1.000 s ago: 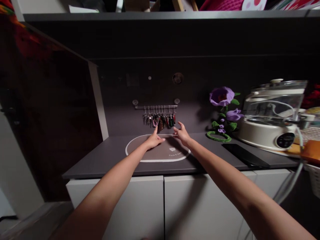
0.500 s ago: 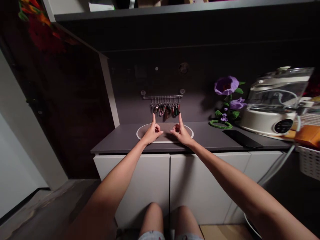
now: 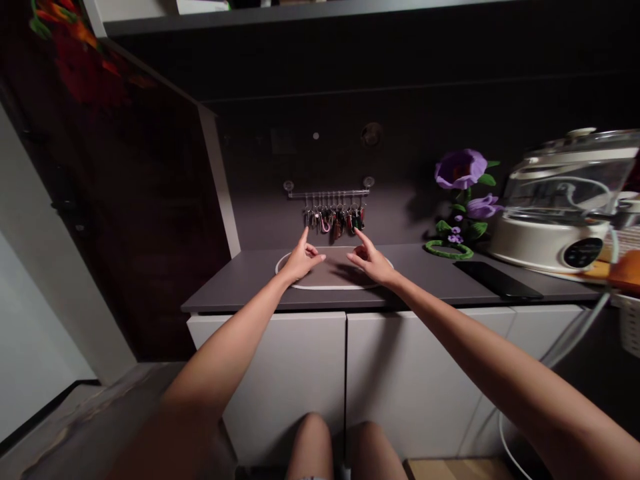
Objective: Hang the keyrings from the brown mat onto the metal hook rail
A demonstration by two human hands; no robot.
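Observation:
My left hand [image 3: 303,259] hovers over the left part of an oval brown mat with a white rim [image 3: 340,287]. Its index finger points up and its thumb reaches inward, with nothing held. Opposite it, my right hand [image 3: 371,259] is above the mat's right part, index finger and thumb apart and nothing between them. Both hands are nearest to the mat and to a row of keys and key rings [image 3: 336,220]. The keys hang from a clear rail [image 3: 327,194] fixed to the dark wall behind. Neither hand touches the keys as far as I can see.
Right of the mat stand a purple artificial flower [image 3: 461,170] with a green ring base, a black phone [image 3: 496,279] lying flat, and a white appliance with a clear cover [image 3: 550,237]. White cabinet doors [image 3: 295,373] are below the counter [image 3: 240,283]; a shelf [image 3: 320,15] overhangs.
My right index finger has tilted inward from upright, and the right fingers have loosened from their curl. My left fingers have opened slightly. The view has shifted a little to the left.

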